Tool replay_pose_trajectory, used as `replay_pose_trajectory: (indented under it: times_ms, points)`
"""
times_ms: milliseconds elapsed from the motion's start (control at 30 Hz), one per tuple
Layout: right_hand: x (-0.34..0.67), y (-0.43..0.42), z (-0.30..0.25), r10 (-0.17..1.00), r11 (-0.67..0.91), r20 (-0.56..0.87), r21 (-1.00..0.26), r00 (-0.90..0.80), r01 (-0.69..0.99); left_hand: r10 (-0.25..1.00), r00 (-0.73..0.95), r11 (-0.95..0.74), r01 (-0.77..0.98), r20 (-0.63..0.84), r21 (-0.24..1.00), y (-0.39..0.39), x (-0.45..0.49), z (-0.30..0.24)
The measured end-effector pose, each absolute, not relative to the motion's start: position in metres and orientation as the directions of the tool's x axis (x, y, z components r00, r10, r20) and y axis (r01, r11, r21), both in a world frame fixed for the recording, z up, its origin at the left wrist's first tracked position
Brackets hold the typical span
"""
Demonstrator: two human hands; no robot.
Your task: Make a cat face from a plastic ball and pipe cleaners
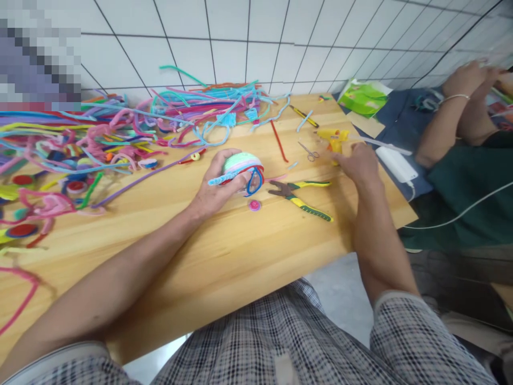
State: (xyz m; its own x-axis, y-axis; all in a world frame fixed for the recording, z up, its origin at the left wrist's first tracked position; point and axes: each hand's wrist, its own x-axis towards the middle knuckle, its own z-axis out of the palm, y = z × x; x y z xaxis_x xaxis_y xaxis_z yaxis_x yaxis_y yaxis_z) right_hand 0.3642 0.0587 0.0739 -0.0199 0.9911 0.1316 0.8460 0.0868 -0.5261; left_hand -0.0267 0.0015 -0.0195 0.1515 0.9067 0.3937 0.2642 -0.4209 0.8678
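Observation:
My left hand (218, 187) is closed around a dome-shaped craft piece of coiled pipe cleaners (242, 160), pale green and pink with a red rim. A blue loop and a light-blue twisted strip show at its near side. My right hand (360, 163) is at the handle side of a yellow hot glue gun (334, 137), with a finger stretched toward it; blur hides whether they touch. Between my hands lie pliers with yellow-green handles (300, 195), partly spread. A small pink-and-purple coiled disc (254, 205) rests just below the craft piece. Small scissors (309, 152) lie left of the glue gun.
Heaps of colourful pipe cleaners (100, 128) cover the table's left and back. A red strip (279, 141) and a yellow cutter (304, 116) lie near the wall. At right are a green packet (364, 99), a white power strip (396, 164) and another person's arms (452, 112).

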Motion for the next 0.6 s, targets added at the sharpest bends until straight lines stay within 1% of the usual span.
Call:
replay_pose_trajectory:
  times_ms: [100, 200, 300, 433, 500, 600]
  points:
    - [0.355, 0.033, 0.078, 0.992, 0.058, 0.129, -0.441, -0.001, 0.896, 0.894, 0.149, -0.447, 0.246, 0.422, 0.86, 0.007, -0.026, -0.027]
    - [0.346, 0.028, 0.071, 0.993, 0.024, 0.119, -0.339, 0.018, 0.94, 0.886, 0.141, -0.463, 0.237, 0.442, 0.854, 0.009, -0.024, -0.032]
    - [0.334, 0.048, 0.059, 0.996, -0.018, 0.08, -0.221, 0.037, 0.975, 0.895, 0.115, -0.445, 0.243, 0.43, 0.862, 0.008, -0.023, -0.029]
    - [0.32, 0.091, 0.041, 0.988, -0.145, 0.03, -0.097, 0.149, 0.985, 0.914, 0.097, -0.406, 0.23, 0.394, 0.885, 0.005, -0.02, -0.023]
    - [0.32, 0.109, 0.032, 0.987, -0.163, -0.011, -0.071, 0.162, 0.984, 0.913, 0.093, -0.408, 0.219, 0.397, 0.887, 0.005, -0.019, -0.022]
    - [0.328, 0.125, 0.022, 0.992, -0.121, -0.043, -0.114, 0.117, 0.986, 0.91, 0.087, -0.415, 0.211, 0.406, 0.885, 0.005, -0.018, -0.022]
